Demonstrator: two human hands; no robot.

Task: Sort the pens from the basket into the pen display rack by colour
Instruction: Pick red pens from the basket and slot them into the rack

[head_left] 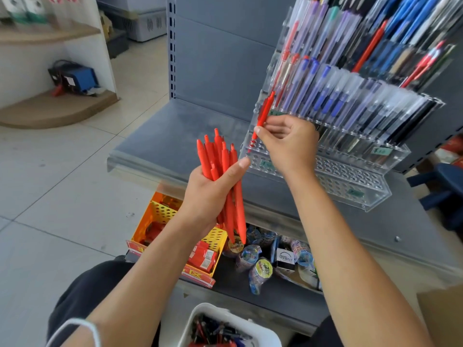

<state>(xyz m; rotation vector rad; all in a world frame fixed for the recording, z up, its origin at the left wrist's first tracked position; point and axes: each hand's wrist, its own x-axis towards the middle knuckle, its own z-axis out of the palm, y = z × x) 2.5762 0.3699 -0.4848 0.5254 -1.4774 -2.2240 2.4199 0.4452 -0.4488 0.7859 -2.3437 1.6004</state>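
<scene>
Red pen [263, 113] pinched in right hand [288, 144], tip poised over hole at left end of clear rack [350, 176]. Left hand [210, 194] grips red bundle [223, 171]. White basket [200, 319] below. Advice: line tip with hole, lower straight, release once seated.

Clear glossy acrylic rack [350, 191], matt red pens [226, 176], seemingly painted-metal shelf [175, 136]
</scene>
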